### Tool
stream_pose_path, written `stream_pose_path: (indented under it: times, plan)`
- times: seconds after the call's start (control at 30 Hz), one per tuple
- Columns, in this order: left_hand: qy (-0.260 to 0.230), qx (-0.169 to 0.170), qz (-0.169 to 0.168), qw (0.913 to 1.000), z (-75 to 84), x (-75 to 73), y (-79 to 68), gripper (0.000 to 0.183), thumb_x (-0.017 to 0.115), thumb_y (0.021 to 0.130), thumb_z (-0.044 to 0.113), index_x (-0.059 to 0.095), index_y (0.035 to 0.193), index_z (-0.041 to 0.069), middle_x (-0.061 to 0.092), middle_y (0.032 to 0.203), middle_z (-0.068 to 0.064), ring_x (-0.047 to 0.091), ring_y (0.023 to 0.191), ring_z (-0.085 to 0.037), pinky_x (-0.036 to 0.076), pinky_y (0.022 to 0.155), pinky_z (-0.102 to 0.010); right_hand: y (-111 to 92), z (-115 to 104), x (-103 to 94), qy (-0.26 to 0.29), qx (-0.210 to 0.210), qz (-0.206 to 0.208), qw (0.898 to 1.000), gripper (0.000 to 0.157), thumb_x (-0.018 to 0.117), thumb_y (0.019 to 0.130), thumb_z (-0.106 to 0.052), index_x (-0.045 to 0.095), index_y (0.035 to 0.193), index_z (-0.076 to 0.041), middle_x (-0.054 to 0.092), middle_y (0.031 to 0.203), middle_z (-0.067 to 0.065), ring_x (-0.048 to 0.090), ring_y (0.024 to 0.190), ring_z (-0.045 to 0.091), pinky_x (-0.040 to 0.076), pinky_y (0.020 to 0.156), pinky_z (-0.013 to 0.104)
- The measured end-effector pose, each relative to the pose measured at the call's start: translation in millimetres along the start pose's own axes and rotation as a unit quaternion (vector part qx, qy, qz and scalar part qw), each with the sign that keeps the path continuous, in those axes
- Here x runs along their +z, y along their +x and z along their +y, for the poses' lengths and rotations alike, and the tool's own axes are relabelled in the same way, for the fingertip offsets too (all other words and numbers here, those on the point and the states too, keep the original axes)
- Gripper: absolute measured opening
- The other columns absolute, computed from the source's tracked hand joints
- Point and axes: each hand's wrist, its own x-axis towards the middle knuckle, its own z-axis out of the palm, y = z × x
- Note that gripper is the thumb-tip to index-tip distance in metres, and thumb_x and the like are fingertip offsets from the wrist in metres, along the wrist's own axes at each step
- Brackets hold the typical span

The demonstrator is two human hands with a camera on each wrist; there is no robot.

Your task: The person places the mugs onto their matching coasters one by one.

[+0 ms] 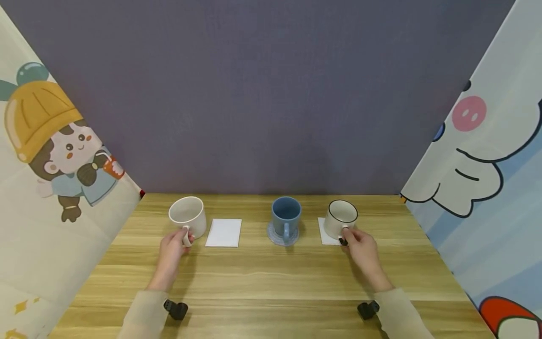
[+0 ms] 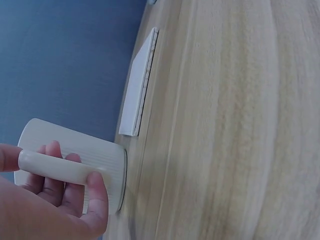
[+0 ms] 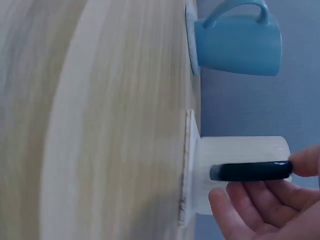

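Note:
My left hand (image 1: 171, 249) grips the handle of a ribbed white mug (image 1: 195, 228), its fingers curled through the loop. This mug stands upright on the bare tabletop, left of a white square coaster (image 1: 224, 232). On the right, my right hand (image 1: 363, 250) holds the dark handle (image 3: 250, 171) of a white mug with a dark rim (image 1: 333, 227). That mug is upright on a second white square coaster (image 3: 188, 175), which it partly covers. Between the two, a blue mug (image 1: 284, 221) sits on a round grey-blue coaster (image 1: 275, 239), touched by neither hand.
The wood-grain table (image 1: 262, 282) runs back to a dark grey-blue panel (image 1: 271, 103). Cartoon-printed cloths hang at the left (image 1: 51, 226) and right (image 1: 491, 235) sides. Small black devices are worn at both wrists.

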Motion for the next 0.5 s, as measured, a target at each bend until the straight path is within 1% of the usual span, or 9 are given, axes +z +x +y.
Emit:
stream_pose_path:
  times: [0.07, 0.1, 0.2, 0.3, 0.5]
  plan:
    - [0.006, 0.002, 0.005, 1.0, 0.4, 0.5, 0.1, 0.041, 0.045, 0.108, 0.025, 0.056, 0.122, -0.012, 0.064, 0.089, 0.003, 0.059, 0.081, -0.006, 0.051, 0.076, -0.028, -0.3, -0.8, -2.9, -0.051, -0.026, 0.011, 0.998, 0.039, 0.054, 0.106, -0.029, 0.072, 0.113, 0.006, 0.072, 0.105, 0.021, 0.065, 0.098, 0.033, 0.05, 0.081, 0.043]
    - [0.011, 0.004, 0.009, 0.9999, 0.3, 0.7, 0.1, 0.04, 0.046, 0.108, 0.026, 0.057, 0.12, -0.011, 0.064, 0.089, 0.002, 0.058, 0.081, -0.007, 0.051, 0.077, -0.029, -0.3, -1.2, -3.9, -0.066, -0.037, 0.016, 0.997, 0.038, 0.055, 0.105, -0.027, 0.072, 0.114, 0.006, 0.072, 0.105, 0.021, 0.066, 0.098, 0.035, 0.051, 0.082, 0.046]
    - [0.018, 0.002, 0.011, 0.9998, -0.2, 0.4, 0.0, 0.039, 0.046, 0.108, 0.027, 0.059, 0.117, -0.009, 0.064, 0.088, 0.002, 0.058, 0.082, -0.007, 0.051, 0.079, -0.029, -1.5, -4.2, -7.6, -0.103, -0.062, 0.028, 0.992, 0.033, 0.056, 0.104, -0.023, 0.073, 0.11, 0.004, 0.073, 0.101, 0.02, 0.068, 0.094, 0.036, 0.052, 0.079, 0.05]
    - [0.028, 0.004, 0.013, 0.9995, 0.0, 0.2, -0.5, 0.038, 0.046, 0.108, 0.028, 0.06, 0.114, -0.008, 0.064, 0.085, 0.003, 0.056, 0.083, -0.009, 0.05, 0.079, -0.029, -3.7, -7.7, -10.8, -0.124, -0.072, 0.032, 0.989, 0.03, 0.056, 0.103, -0.02, 0.073, 0.108, 0.004, 0.073, 0.099, 0.019, 0.068, 0.091, 0.035, 0.052, 0.078, 0.05]
    - [0.042, 0.015, 0.022, 0.9988, 0.4, -0.1, -0.5, 0.038, 0.048, 0.107, 0.028, 0.064, 0.106, -0.007, 0.063, 0.079, 0.005, 0.055, 0.084, -0.011, 0.046, 0.082, -0.031, -8.3, -13.9, -15.4, -0.148, -0.09, 0.043, 0.984, 0.026, 0.056, 0.1, -0.015, 0.073, 0.104, 0.005, 0.072, 0.093, 0.018, 0.066, 0.083, 0.031, 0.052, 0.07, 0.046]
